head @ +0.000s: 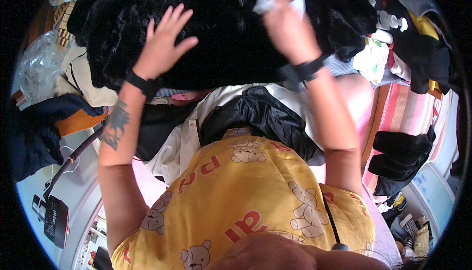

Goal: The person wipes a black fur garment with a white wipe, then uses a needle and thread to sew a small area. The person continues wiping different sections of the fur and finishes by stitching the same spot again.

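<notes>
A large piece of black fur [221,48], perhaps a coat, lies spread out before me. Over its left part is my left hand [162,45], fingers apart and nothing in it; whether it presses on the fur I cannot tell. My right hand [289,26], blurred, grips a white wipe or tissue [298,6] over the right part of the fur. Both wrists wear black bands. Across my lap, below the fur's near edge, lie a white cloth [180,148] and a shiny black cloth [254,109].
To the right stand a white pump bottle [391,21] and a white-and-green pack [371,59]. Black garments [400,155] lie over a striped cloth [403,111]. At left are a clear plastic bag [40,67], a beige cloth [84,74] and a black device [55,218] on an arm.
</notes>
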Tool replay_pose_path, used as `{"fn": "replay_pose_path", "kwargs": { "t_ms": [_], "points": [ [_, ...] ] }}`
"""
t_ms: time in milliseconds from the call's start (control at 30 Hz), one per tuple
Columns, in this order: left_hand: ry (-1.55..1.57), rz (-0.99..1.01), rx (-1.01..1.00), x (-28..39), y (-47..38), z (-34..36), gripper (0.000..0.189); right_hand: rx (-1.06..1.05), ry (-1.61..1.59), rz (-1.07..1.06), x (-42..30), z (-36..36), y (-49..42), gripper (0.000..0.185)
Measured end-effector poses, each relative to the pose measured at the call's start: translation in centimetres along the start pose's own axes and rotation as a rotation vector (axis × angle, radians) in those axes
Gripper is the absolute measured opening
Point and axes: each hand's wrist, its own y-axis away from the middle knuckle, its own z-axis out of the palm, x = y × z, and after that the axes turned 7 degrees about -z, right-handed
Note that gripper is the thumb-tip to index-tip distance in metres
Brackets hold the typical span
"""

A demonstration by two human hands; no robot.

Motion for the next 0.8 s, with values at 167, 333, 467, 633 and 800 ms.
{"fn": "replay_pose_path", "kwargs": {
  "t_ms": [167, 333, 467, 633, 800],
  "points": [
    [0.013, -0.101, 0.109, 1.1, 3.7, 3.2, 0.068, -0.023, 0.366, -0.821, -3.4, 7.7, 5.0, 0.027],
    [0.003, -0.100, 0.093, -0.7, 3.9, 4.1, 0.069, 0.085, 0.440, -0.210, 6.9, -4.1, 2.1, 0.036],
    [0.024, -0.084, 0.083, -0.1, 3.8, 3.8, 0.083, 0.048, 0.149, -0.260, -0.6, 1.5, 2.1, 0.046],
    [0.075, -0.078, 0.032, -1.2, 5.4, 2.2, 0.107, -0.272, 0.174, -0.617, -4.8, 7.2, 4.2, 0.053],
    [0.008, -0.078, 0.075, -2.0, 6.1, 2.5, 0.115, -0.090, 0.288, 0.026, 6.2, -1.4, 1.7, 0.049]
  ]
}}
